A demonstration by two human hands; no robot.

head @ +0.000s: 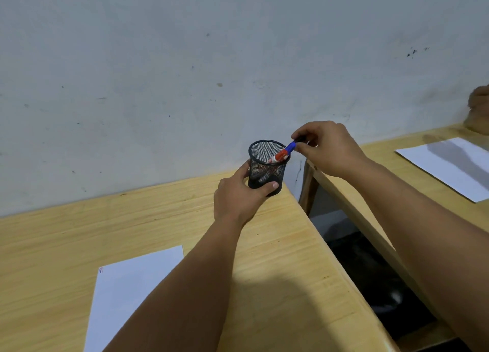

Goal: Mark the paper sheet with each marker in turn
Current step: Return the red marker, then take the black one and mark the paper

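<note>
Over mesh cup [267, 166], marker [290, 147] tilted up-right

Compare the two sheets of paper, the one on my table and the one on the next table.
The near paper sheet carries small red and blue marks at its top left corner; the far sheet shows none. My left arm hides part of the near sheet; a shadow crosses the far sheet. Both are white and lie flat on wood.

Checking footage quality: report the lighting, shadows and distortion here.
Head view: soft, even light, no glare; arm shadow falls on the table right of the paper; wide-angle lens bows the table edge; cup and hands fairly sharp, corners softer.
</note>
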